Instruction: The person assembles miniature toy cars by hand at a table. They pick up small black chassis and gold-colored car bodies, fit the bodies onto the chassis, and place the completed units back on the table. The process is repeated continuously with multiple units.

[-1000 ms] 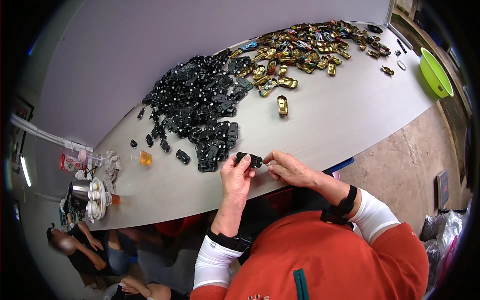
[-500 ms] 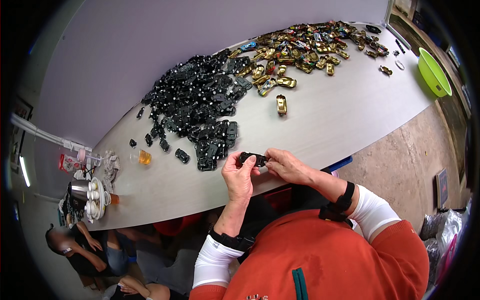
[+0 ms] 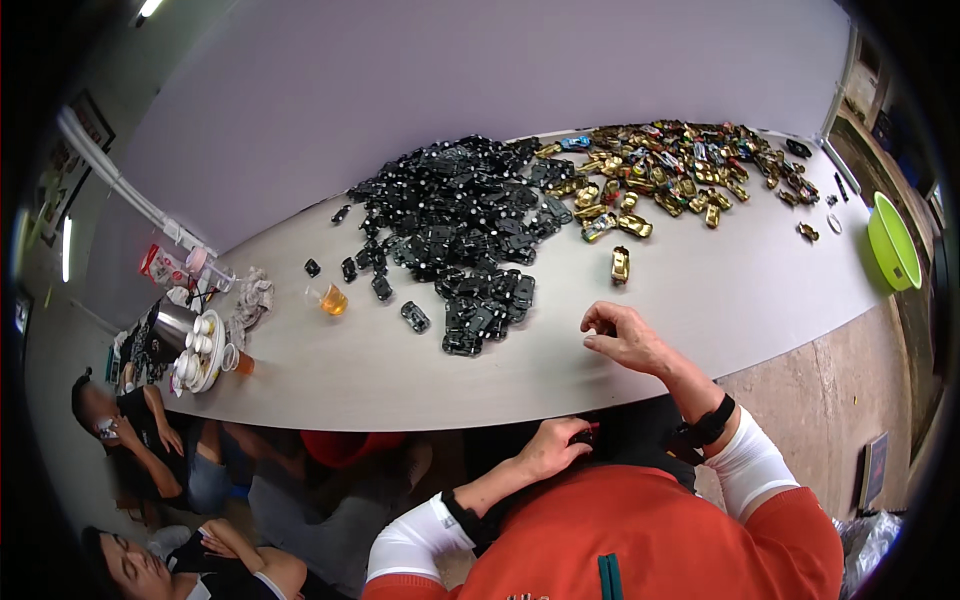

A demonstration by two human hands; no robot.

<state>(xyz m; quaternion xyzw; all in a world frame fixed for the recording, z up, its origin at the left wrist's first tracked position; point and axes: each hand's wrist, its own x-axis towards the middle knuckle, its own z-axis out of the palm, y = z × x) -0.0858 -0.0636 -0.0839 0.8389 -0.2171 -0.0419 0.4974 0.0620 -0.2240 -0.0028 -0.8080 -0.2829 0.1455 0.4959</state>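
Below the bench [image 3: 700, 300] edge, the left hand [image 3: 555, 447] curls around something dark; the right hand [image 3: 622, 335] rests on top, fingertips pinched, near the black car chassis pile [image 3: 460, 215].

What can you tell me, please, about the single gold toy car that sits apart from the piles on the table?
The gold toy car is small, with a shiny, metal-looking gold body. It rests on the pale table, lengthwise toward the wall, and nothing touches it. It sits alone below the pile of gold cars and to the right of the heap of black car parts. The right hand hovers just below it without contact. Finer details are too small to make out.
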